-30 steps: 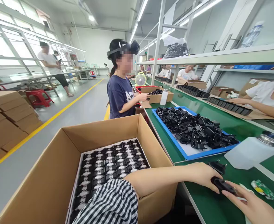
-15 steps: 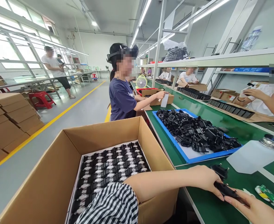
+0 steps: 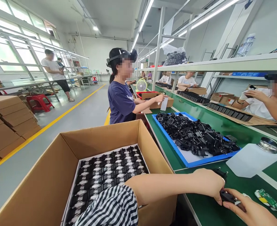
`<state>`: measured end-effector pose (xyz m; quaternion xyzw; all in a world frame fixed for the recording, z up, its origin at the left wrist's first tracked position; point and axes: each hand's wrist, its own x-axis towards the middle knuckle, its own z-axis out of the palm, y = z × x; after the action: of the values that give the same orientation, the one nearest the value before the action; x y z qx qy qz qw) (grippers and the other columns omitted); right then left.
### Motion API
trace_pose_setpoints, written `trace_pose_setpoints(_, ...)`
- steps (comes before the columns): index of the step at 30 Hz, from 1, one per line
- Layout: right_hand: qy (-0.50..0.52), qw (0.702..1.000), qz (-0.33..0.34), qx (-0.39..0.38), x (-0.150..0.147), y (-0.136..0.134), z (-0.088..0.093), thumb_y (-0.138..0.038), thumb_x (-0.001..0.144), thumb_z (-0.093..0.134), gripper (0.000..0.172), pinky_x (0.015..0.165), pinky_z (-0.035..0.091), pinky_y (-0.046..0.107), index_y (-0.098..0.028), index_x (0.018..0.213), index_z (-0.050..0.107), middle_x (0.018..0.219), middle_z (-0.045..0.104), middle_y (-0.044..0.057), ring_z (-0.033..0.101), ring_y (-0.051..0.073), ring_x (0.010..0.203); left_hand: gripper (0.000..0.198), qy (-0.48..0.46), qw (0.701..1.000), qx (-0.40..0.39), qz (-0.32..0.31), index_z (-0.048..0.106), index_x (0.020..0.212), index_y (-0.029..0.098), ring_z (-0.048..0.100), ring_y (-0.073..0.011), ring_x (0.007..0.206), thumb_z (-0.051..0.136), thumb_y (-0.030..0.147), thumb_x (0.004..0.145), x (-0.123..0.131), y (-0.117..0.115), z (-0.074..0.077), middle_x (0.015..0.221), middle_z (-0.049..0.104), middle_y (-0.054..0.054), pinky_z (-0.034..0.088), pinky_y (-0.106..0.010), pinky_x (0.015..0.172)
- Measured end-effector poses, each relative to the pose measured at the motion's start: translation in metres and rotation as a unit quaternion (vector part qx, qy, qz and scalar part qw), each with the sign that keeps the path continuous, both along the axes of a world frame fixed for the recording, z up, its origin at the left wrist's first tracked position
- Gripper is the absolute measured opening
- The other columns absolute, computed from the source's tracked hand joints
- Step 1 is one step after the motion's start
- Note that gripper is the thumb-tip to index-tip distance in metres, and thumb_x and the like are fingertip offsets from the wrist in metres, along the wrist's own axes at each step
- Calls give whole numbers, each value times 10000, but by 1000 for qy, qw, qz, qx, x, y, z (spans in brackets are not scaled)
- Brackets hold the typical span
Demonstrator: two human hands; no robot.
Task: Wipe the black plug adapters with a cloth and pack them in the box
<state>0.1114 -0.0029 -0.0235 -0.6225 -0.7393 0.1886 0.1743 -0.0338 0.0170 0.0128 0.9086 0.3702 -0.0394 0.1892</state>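
Low at the right, my left hand [image 3: 210, 183] reaches across from a checked sleeve, its fingers closed on one end of a black plastic adapter housing [image 3: 228, 197]. My right hand [image 3: 252, 207] pinches the other end of that housing, so both hands hold it just above the green bench. Fingers cover part of it. Just behind my left hand lies another black plug piece [image 3: 221, 172] with metal pins. A small green circuit board [image 3: 270, 199] with a yellow part rests to the right of my hands.
A blue tray [image 3: 187, 164] heaped with black plastic parts lies ahead, beside a translucent bottle [image 3: 249, 161] with a metal top. Under my left arm, a cardboard box [image 3: 98, 135] holds rows of black-and-white packed pieces. A co-worker [image 3: 122, 94] sits beyond the box; others work across the bench.
The view has shifted slightly. Both hands remain on the black housing, and my left hand's fingers have curled further round its end.
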Motion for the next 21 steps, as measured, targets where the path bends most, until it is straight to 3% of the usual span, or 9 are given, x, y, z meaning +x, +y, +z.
trace_pose_setpoints(3, 35, 996, 37, -76, 3, 5, -1, -480, 490, 463, 235, 517, 443, 342, -299, 618, 541, 625, 602, 28, 552, 258, 578, 262, -9, 1000, -5, 17, 531, 700, 121, 531, -168, 621, 586, 340, 568, 0, 3, -5, 630, 554, -32, 352, -208, 426)
trace_pose_setpoints(10, -16, 996, 81, -28, 8, 11, -5, -426, 518, 462, 264, 488, 439, 315, -239, 656, 588, 642, 605, 31, 554, 242, 568, 327, 12, 999, 5, 40, 560, 746, 125, 541, -185, 655, 622, 356, 523, 8, 4, -7, 694, 584, -51, 402, -228, 481)
trace_pose_setpoints(17, -19, 992, 97, -80, 4, 9, 5, -354, 568, 451, 217, 543, 419, 274, -230, 671, 596, 689, 601, 11, 546, 205, 637, 492, 92, 994, -26, 58, 582, 838, 72, 544, -233, 687, 701, 276, 406, 30, 14, 2, 764, 592, -124, 437, -265, 514)
trace_pose_setpoints(21, -8, 993, 102, -67, 1, 3, 5, -310, 584, 467, 149, 547, 399, 263, -223, 610, 585, 641, 584, -9, 530, 186, 620, 360, 70, 994, -15, 86, 596, 792, 90, 547, -207, 685, 673, 232, 470, 27, 8, -3, 755, 593, -118, 426, -253, 545)
